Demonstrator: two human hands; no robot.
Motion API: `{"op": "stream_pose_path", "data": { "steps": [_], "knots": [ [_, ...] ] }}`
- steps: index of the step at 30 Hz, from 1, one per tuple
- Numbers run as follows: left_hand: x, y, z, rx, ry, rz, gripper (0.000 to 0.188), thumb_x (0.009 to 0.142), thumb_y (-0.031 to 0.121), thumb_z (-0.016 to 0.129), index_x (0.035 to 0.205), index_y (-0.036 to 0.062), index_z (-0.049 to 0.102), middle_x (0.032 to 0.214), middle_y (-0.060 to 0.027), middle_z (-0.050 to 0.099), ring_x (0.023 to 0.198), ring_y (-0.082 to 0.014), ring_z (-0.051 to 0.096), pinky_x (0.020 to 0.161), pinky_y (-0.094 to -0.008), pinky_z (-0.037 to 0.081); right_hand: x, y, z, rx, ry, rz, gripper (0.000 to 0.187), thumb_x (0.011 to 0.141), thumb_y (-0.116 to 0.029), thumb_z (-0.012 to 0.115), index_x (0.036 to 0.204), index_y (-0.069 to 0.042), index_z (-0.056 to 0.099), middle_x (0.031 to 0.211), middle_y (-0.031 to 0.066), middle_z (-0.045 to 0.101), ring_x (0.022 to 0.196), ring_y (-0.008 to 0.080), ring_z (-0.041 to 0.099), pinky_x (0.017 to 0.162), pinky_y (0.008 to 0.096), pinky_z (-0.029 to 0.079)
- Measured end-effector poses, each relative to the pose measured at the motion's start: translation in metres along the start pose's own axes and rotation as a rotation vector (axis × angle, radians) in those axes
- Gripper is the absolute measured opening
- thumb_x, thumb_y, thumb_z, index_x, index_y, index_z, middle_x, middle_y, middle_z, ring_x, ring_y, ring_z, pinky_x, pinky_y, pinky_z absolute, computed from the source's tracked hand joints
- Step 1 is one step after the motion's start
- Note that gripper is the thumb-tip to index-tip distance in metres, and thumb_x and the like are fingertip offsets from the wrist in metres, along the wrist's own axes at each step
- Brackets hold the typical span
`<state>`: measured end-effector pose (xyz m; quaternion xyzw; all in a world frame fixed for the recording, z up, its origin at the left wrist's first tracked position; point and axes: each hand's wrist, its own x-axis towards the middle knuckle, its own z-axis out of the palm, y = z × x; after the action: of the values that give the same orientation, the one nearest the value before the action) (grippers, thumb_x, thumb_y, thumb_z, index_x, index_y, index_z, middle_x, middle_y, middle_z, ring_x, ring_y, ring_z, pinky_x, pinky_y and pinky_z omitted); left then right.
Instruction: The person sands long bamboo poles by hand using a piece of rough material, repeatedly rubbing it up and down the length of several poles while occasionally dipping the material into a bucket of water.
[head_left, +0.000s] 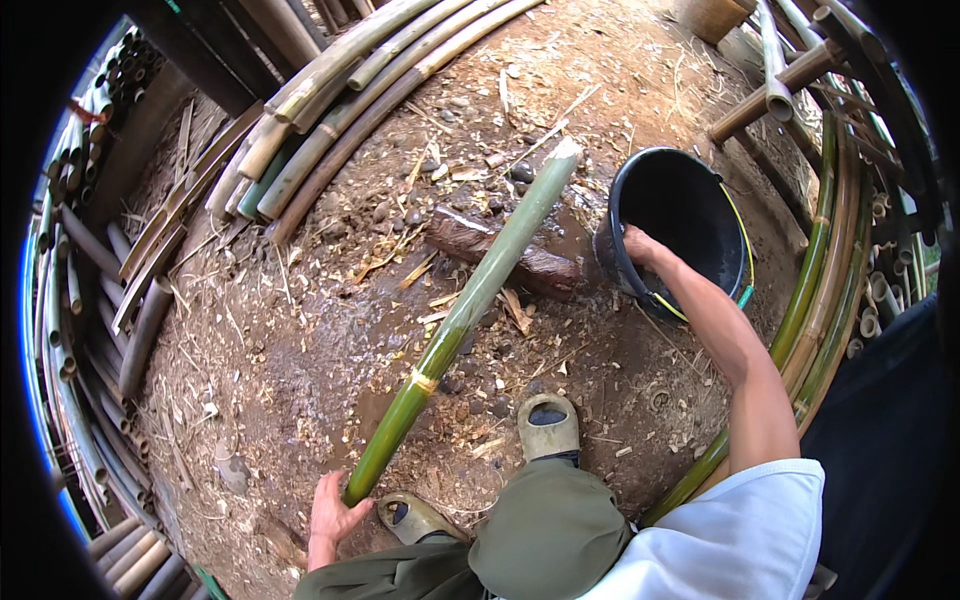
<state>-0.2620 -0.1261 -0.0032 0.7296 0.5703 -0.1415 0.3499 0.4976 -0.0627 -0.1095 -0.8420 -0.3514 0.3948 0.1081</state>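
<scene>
A green bamboo pole (pixel 450 335) slants across the ground, its pale scraped far end raised over a dark wet wood block (pixel 505 250). My left hand (pixel 336 512) is at the pole's near end, with thumb and fingers around it. Over to the right, my right hand (pixel 645 248) reaches into a black bucket (pixel 690 190), close to its left inner wall. The fingertips of that hand are hidden, so I cannot see whether they hold anything. A yellow-green handle cord (pixel 742 225) hangs along the bucket's right side.
Bamboo poles (pixel 350 100) lie in a bundle at the far left, and more are stacked along the left edge. Long green and brown poles (pixel 822 260) stand at the right beside a bamboo frame (pixel 775 90). Shavings litter the damp dirt around my clogs (pixel 548 430).
</scene>
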Motion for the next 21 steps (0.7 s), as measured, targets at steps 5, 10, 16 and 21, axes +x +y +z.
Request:
{"op": "stream_pose_path", "data": {
  "steps": [5, 10, 16, 21],
  "knots": [
    [0.050, 0.059, -0.005, -0.203, -0.120, -0.008, 0.070, 0.073, 0.035, 0.082, 0.131, 0.0050, 0.057, 0.111, -0.0239, 0.070, 0.105, -0.0409, 0.067, 0.090, -0.0468, 0.053, -0.082, -0.046, -0.067, 1.165, -0.310, -0.085, 0.055, 0.093, -0.045, 0.060, 0.128, -0.002, 0.061, 0.110, 0.0140, 0.071, 0.098, 0.0254, 0.070, 0.089, 0.0417, 0.058],
    [0.038, 0.050, -0.001, -0.111, -0.089, -0.065, 0.061, 0.069, 0.034, 0.082, 0.120, 0.0064, 0.061, 0.110, -0.0214, 0.069, 0.104, -0.0393, 0.066, 0.090, -0.0459, 0.053, -0.119, -0.114, -0.092, 1.412, -0.270, -0.366, 0.061, 0.093, -0.050, 0.062, 0.126, 0.001, 0.064, 0.117, 0.0152, 0.071, 0.104, 0.0293, 0.070, 0.098, 0.0432, 0.054],
    [-0.002, -0.013, 0.035, -0.076, 0.090, -0.092, 0.047, 0.068, 0.028, 0.079, 0.107, 0.0069, 0.065, 0.103, -0.0188, 0.065, 0.102, -0.0383, 0.063, 0.088, -0.0452, 0.053, -0.035, -0.199, -0.030, 0.536, 0.264, -0.382, 0.042, 0.085, -0.032, 0.072, 0.110, 0.003, 0.070, 0.097, 0.0097, 0.074, 0.084, 0.0214, 0.071, 0.076, 0.0403, 0.057],
    [0.007, -0.010, 0.027, -0.074, 0.017, -0.156, 0.043, 0.066, 0.030, 0.075, 0.103, 0.0111, 0.066, 0.096, -0.0164, 0.069, 0.093, -0.0401, 0.066, 0.081, -0.0490, 0.053, -0.022, -0.183, 0.075, -0.375, 0.730, -0.875, 0.033, 0.074, -0.034, 0.074, 0.095, -0.009, 0.073, 0.105, 0.0109, 0.068, 0.119, 0.0329, 0.055, 0.104, 0.0507, 0.037]
  ]
}}
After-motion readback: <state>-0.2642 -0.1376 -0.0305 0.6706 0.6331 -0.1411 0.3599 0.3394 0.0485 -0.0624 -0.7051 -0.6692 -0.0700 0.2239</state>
